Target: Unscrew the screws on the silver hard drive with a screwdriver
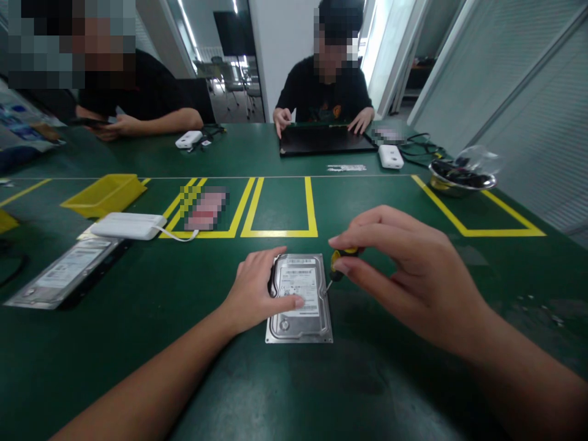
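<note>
A silver hard drive (304, 278) lies flat on the green table, its white label facing up. My left hand (250, 294) holds the drive from the left, with the thumb across the label and the fingers along the left and far edges. Between the thumb and fingers of my right hand (408, 275) is a small yellow and black screwdriver (337, 267). Its shaft slants down to the left, and the tip meets the drive's right edge. Whether a screw sits under the tip is too small to tell.
At left lie a second hard drive (68, 269), a white power bank (128, 226) cabled to a blurred pink object (206, 209), and a yellow bin (105, 195). A metal bowl (463, 184) stands at right, near small scattered parts (555, 318). Two people sit opposite, one touching a black panel (326, 141).
</note>
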`<state>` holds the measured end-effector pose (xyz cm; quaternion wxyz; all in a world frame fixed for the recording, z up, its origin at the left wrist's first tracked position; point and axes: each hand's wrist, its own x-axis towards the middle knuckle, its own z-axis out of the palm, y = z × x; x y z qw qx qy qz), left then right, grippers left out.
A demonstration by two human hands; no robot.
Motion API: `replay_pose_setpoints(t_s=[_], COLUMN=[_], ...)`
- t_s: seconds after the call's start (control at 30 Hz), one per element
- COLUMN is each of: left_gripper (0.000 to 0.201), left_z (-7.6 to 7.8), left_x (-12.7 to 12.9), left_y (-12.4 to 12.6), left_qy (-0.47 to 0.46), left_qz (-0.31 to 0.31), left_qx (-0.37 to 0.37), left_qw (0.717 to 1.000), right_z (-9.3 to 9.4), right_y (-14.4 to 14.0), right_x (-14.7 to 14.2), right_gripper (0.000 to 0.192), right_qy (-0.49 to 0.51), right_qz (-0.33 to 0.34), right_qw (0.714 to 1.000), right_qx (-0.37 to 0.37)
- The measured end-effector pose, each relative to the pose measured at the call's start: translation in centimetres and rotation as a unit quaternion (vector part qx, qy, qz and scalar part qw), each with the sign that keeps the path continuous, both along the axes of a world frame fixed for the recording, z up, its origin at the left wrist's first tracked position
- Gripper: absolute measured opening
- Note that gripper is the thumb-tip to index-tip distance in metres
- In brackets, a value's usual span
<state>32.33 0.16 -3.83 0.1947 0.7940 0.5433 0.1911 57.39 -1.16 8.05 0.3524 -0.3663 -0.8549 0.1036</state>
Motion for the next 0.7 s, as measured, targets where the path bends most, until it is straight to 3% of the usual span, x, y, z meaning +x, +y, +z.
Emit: replay_pose_setpoints(t_s=[0.27,0.4,0.5,0.6,0.7], left_gripper=[0.096,0.096,0.095,0.095,0.094], left_z=[-0.1,-0.1,-0.1,-0.2,-0.3], left_x=[-0.1,-0.2,-0.2,-0.2,-0.3], left_y=[0.0,0.0,-0.1,-0.1,-0.1], left_qy=[-0.007,-0.005,-0.007,-0.012,-0.014], left_qz=[0.003,0.001,0.0,-0.001,-0.003], left_qx=[0.001,0.0,-0.002,0.0,0.008], left_qw=[1.0,1.0,1.0,1.0,1.0], right_z=[0.2,2.4,2.9,0.8,-3.1], right_y=[-0.4,-2.0,-2.9,-2.7,-2.0], right_x=[0.3,1.5,2.8,4.7,7.3], right_gripper=[0.027,0.032,0.025,0.025,0.026], right_qy=[-0.039,-0.039,-0.081,-0.169,-0.25], right_qz=[-0.02,-0.107,-0.187,-0.223,-0.17], right_qw=[0.999,0.99,0.968,0.943,0.929], right_qx=[0.007,0.083,0.145,0.181,0.215])
